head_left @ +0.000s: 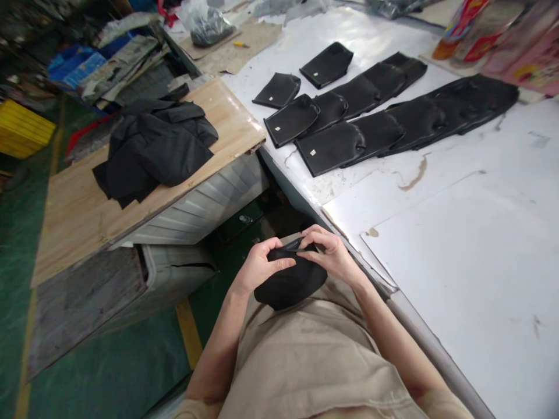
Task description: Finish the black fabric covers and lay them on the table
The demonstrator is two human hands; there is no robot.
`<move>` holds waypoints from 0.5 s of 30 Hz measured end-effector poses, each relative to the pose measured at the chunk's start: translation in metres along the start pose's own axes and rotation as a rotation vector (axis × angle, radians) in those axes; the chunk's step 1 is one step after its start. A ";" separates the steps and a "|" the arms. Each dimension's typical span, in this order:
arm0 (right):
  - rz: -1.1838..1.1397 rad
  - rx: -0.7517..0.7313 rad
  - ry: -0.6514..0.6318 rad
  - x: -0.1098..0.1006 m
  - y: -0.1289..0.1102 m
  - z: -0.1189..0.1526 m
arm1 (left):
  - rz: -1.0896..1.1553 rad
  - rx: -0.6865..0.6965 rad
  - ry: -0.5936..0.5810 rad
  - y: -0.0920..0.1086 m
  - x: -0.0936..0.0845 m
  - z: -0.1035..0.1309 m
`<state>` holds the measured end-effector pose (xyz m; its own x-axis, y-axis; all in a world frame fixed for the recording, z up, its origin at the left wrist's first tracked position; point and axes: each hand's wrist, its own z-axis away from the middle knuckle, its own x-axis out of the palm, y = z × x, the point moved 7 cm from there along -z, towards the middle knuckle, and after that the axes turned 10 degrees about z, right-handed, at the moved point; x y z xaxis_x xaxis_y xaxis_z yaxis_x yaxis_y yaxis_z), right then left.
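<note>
A black cloth piece [290, 282] lies over my lap, its upper edge raised between my two hands. My left hand [262, 265] grips that edge at its left end, thumb on the near side. At the right end, my right hand [327, 253] pinches the same edge with thumb and fingers. A narrow fold or opening shows between the hands. Overlapping black pieces with small white tags [334, 145] lie in rows on the white table, to the upper right of my hands.
Crumpled black cloth [157, 145] rests on a wooden board [72, 209] at the left. The white table's edge [371, 262] runs close by my right arm. Bottles [454, 35] and a plastic bag [205, 26] stand farther back. A yellow crate [24, 129] is at the far left.
</note>
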<state>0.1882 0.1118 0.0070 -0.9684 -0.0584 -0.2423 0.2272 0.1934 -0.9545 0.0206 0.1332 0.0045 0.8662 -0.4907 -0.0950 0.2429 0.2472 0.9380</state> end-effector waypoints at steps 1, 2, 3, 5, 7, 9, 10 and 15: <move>0.037 -0.024 -0.001 -0.001 -0.001 0.002 | 0.038 -0.023 -0.002 -0.004 0.000 0.000; 0.059 -0.036 -0.004 -0.001 -0.001 0.004 | 0.061 -0.039 0.000 -0.006 -0.001 0.000; 0.068 -0.040 -0.009 0.001 -0.001 0.006 | 0.074 -0.050 0.006 -0.008 -0.001 0.001; 0.051 -0.020 -0.016 0.005 0.001 0.008 | 0.081 -0.059 0.023 -0.010 -0.001 0.001; -0.018 0.029 0.002 0.008 0.006 0.010 | 0.065 -0.060 0.029 -0.010 -0.001 0.001; -0.114 0.091 0.040 0.010 0.011 0.011 | 0.041 -0.055 0.028 -0.010 -0.001 0.001; -0.159 0.116 0.055 0.010 0.013 0.012 | 0.038 -0.050 0.030 -0.009 -0.001 0.001; -0.323 0.223 0.044 0.015 0.019 0.016 | 0.089 -0.039 0.021 -0.007 0.000 0.001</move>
<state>0.1794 0.0989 -0.0175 -0.9961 -0.0388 0.0797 -0.0779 -0.0456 -0.9959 0.0182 0.1303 -0.0015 0.8941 -0.4475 -0.0193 0.1811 0.3216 0.9294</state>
